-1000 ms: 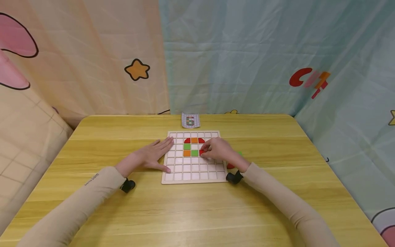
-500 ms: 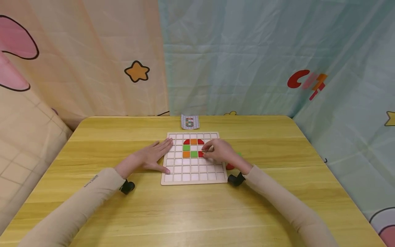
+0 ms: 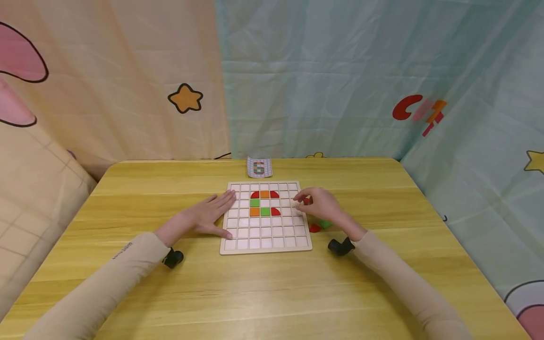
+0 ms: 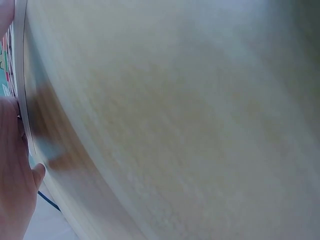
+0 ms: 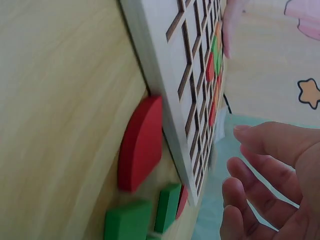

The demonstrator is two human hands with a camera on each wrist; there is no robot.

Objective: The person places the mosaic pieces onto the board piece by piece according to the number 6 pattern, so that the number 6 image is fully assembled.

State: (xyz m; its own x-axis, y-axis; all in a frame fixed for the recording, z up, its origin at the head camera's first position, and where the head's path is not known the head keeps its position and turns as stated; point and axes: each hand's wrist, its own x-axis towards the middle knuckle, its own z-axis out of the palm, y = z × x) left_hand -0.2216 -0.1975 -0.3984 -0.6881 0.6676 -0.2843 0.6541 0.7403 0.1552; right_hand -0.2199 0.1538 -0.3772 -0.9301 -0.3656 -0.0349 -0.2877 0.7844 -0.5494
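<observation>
A white gridded wooden board (image 3: 267,242) lies on the table. Set into its cells are red quarter-round tiles (image 3: 275,211), orange square tiles (image 3: 254,212) and green square tiles (image 3: 265,211). My left hand (image 3: 211,214) rests spread on the board's left edge, with fingers near the upper corner and thumb lower down. Over the right edge hovers my right hand (image 3: 321,205), its fingers loosely bent and holding nothing. In the right wrist view its fingers (image 5: 267,172) stand apart from the thumb. Below it lie a loose red quarter-round tile (image 5: 141,145) and green tiles (image 5: 167,207).
A small printed card (image 3: 259,167) with a coloured grid pattern lies behind the board, near the table's back edge. The wooden table (image 3: 263,293) meets patterned curtains (image 3: 306,94) at the back. Another red piece (image 3: 307,201) shows beside the right hand's fingers.
The right hand has let go of the red quarter-round tile, which now sits in the lower row of the pattern, and has drawn back rightward. The left hand stays in place.
</observation>
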